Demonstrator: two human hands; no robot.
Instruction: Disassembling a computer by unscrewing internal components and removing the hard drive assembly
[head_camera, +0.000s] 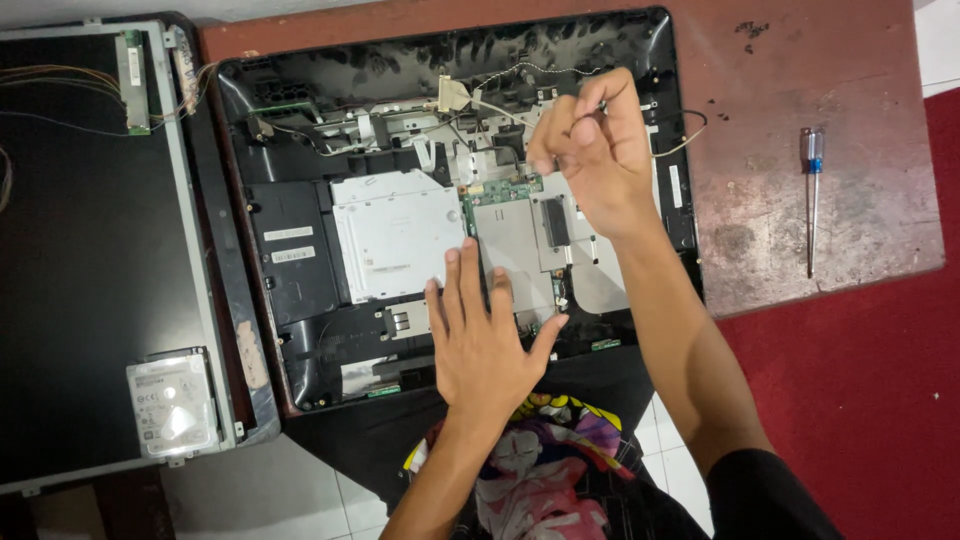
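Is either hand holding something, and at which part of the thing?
The right hand pinches a thin pale cable near its free end, above the open computer chassis. The left hand holds nothing; it lies flat on the chassis.

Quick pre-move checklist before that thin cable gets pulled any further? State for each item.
1. Right hand pinches the thin white cable between fingertips: ok.
2. Left hand lies flat on the open black plastic chassis, bracing it: ok.
3. Cable's far end free of its connector: cannot tell, hidden among the other wires.
4. Blue-handled screwdriver lies apart on the brown table, off the boards: ok.
5. Loose silver hard drive rests on the detached dark screen panel, away from both hands: ok.
6. Green circuit board free of the cable's path: cannot tell.
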